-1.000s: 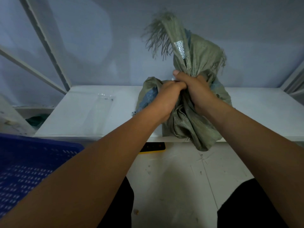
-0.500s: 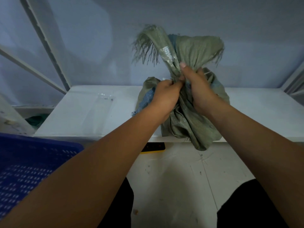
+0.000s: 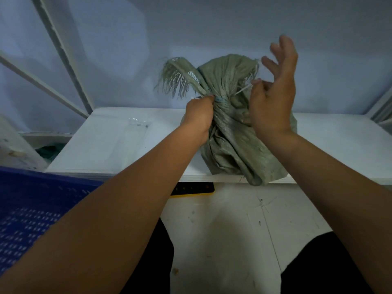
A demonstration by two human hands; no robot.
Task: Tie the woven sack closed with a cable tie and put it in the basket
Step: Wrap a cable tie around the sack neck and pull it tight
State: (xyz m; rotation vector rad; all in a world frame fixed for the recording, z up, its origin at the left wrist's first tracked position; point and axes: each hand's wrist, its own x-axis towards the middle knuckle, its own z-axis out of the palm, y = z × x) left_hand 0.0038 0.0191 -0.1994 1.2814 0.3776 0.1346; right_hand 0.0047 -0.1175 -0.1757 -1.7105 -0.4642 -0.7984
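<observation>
While left hand grips its neck, sack stands upright.

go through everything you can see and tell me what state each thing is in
Sack: on the table, neck bunched.
Cable tie: thin pale strip at the neck, tail pinched; whether it is locked cannot be told.
Left hand: closed on the neck.
Right hand: pinching the tail, other fingers spread.
Basket: lower left; what shows is empty.
</observation>
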